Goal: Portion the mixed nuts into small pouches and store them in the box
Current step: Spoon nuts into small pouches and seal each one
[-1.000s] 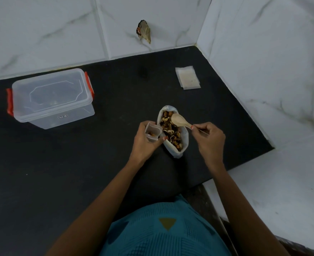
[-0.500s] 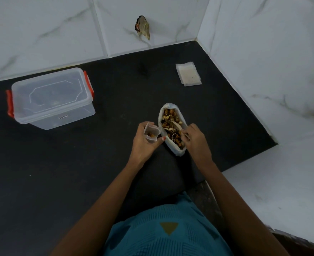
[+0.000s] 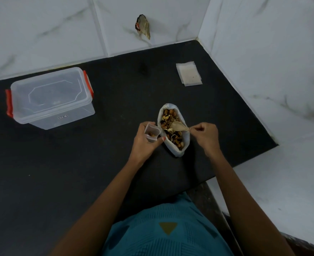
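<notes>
Scooping in progress: left hand (image 3: 145, 143) grips the small pouch (image 3: 151, 131), mouth up, beside the nut bag (image 3: 176, 152) on the worktop (image 3: 78, 172); right hand (image 3: 206, 135) pinches the spoon (image 3: 178, 126) over the nuts (image 3: 168, 115). Pouch judged light, limp, slippery; hold near rim.

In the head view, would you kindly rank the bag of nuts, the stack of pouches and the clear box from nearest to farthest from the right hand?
1. bag of nuts, just left of the right hand
2. stack of pouches, beyond it by the wall
3. clear box, far left
</notes>
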`<state>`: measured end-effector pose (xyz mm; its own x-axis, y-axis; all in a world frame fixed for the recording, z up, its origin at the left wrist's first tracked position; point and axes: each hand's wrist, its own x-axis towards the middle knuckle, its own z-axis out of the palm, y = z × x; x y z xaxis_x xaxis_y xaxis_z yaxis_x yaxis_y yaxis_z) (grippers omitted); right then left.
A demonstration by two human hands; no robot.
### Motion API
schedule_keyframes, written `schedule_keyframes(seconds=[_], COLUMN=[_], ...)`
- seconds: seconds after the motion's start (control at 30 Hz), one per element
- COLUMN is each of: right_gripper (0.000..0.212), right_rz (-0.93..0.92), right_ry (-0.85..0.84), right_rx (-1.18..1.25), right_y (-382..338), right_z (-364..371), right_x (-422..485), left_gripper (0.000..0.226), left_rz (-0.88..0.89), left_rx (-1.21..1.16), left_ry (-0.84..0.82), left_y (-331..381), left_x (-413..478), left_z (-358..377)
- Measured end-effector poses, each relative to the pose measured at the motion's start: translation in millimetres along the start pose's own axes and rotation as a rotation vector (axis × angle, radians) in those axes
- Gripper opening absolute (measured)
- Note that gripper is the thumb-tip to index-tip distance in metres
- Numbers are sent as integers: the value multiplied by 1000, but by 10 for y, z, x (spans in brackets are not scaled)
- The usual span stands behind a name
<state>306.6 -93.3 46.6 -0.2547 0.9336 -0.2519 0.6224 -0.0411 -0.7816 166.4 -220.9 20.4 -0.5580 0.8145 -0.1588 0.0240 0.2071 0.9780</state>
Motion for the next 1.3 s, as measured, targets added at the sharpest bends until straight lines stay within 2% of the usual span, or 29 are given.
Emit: schedule_keyframes(seconds=[0.1,0.2,0.37,0.6,0.77,1.0,1.3], right_gripper=[2,3,5,7,5,5,9], right_rz=[-193,-213,-151,160,50,270,179], right_ry=[-43,-111,-49,-91,-60,-85,-65], right_rx=[-206,-261,-133,129,54,328,268], right_y=[-72,-82,-20,63,39,122,124], right_z=[-75,-57,39,-40,118,50,127], right_x=[-40,-58,-48,33,-31,-5,-28], left_gripper=[51,56,62,52,49,49,51], left_rz=[-16,-35,-50,-121,-129,-123,-113], left_rx=[-7,0,-12,-70,-113,-101,-84], left_ry=[-33,-62,-99,-129,-147,-157,-172], left_y=[17,28,20,3,31,61,54], left_x=[40,72,124,166,178,171,171], left_z=[2,21,52,57,69,65,58])
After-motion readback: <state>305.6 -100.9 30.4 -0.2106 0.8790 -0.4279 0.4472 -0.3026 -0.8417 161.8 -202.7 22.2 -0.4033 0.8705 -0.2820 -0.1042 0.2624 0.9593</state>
